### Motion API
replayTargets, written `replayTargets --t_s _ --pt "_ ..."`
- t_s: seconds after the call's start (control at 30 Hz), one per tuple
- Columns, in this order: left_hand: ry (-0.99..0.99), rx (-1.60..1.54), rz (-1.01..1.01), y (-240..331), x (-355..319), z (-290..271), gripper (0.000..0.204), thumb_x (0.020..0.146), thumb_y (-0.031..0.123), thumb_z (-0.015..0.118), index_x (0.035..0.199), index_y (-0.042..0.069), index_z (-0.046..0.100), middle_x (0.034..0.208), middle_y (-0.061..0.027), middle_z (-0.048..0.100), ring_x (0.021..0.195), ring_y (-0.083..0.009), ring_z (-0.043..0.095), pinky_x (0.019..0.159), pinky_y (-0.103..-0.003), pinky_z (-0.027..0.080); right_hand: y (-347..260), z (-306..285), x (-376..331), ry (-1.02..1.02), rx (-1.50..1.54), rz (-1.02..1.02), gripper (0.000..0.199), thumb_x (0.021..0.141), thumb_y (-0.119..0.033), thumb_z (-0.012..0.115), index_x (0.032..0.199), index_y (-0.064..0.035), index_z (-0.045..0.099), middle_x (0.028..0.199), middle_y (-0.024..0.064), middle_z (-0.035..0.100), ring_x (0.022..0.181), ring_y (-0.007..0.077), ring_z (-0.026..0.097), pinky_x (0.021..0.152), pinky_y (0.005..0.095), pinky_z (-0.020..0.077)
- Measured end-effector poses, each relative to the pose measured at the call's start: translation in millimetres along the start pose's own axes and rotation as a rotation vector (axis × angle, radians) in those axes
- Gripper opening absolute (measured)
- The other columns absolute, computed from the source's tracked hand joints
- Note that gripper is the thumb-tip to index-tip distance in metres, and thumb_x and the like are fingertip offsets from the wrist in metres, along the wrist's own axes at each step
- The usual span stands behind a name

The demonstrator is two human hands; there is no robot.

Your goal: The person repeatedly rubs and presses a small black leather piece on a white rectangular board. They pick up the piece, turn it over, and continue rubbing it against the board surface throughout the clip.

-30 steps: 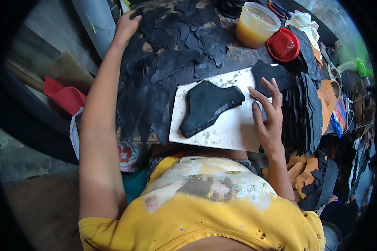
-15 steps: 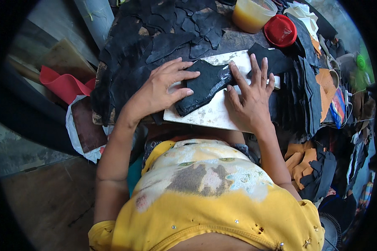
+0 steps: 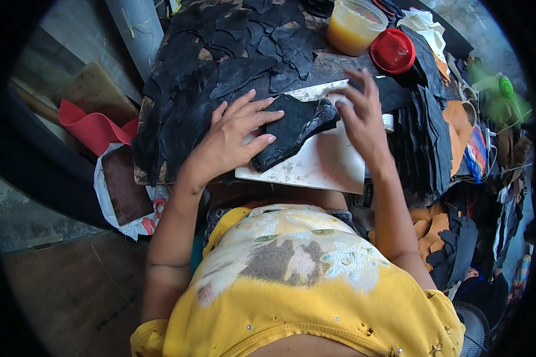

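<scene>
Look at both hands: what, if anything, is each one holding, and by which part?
Neither grips anything. The left hand presses flat on the near end of the black leather piece; the right hand rests fingertips at its far end.

The left hand (image 3: 235, 140) lies flat on a black curved leather piece (image 3: 295, 128) atop a white stained rectangular board (image 3: 315, 163); the right hand (image 3: 360, 116) touches the piece's far end
</scene>
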State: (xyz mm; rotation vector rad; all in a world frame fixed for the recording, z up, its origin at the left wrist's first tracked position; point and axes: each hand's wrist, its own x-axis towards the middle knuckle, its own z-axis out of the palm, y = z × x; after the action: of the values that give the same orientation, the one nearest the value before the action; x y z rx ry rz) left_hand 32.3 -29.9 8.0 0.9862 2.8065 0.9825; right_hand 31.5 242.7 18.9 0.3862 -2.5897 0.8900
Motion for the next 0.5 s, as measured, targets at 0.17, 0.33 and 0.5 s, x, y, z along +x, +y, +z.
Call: replayTargets --t_s 0.17,0.33,0.5 --pt "0.006 0.057 -0.060 8 -4 4 0.041 0.091 0.027 0.065 0.132 0.023 0.063 0.148 -0.0057 0.048 0.146 -0.0302 0.029 0.118 -0.054 0.014 31 22 55 -0.176 -0.536 -0.002 0.030 0.085 -0.024 0.065 0.113 -0.0307 0.075 0.159 0.0146 0.026 0.151 0.0375 0.008 0.115 0.0653 0.0076" --pt "0.044 0.001 -0.054 8 -6 8 0.039 0.093 0.028 0.062 0.131 0.021 0.063 0.148 -0.0102 0.048 0.146 -0.0320 0.028 0.116 -0.062 0.011 12 29 66 -0.388 -0.841 -0.059 0.033 0.088 -0.026 0.067 0.118 -0.0378 0.071 0.165 0.0057 0.013 0.152 0.0333 0.000 0.114 0.0680 0.0028" --pt "0.030 0.053 -0.056 5 -6 10 0.040 0.093 0.028 0.062 0.133 0.022 0.062 0.149 -0.0080 0.047 0.146 -0.0311 0.028 0.117 -0.059 0.012 10 24 70 -0.485 -1.059 -0.192 0.027 0.089 -0.036 0.065 0.115 -0.0354 0.072 0.165 0.0054 0.015 0.152 0.0327 0.000 0.111 0.0728 0.0026"
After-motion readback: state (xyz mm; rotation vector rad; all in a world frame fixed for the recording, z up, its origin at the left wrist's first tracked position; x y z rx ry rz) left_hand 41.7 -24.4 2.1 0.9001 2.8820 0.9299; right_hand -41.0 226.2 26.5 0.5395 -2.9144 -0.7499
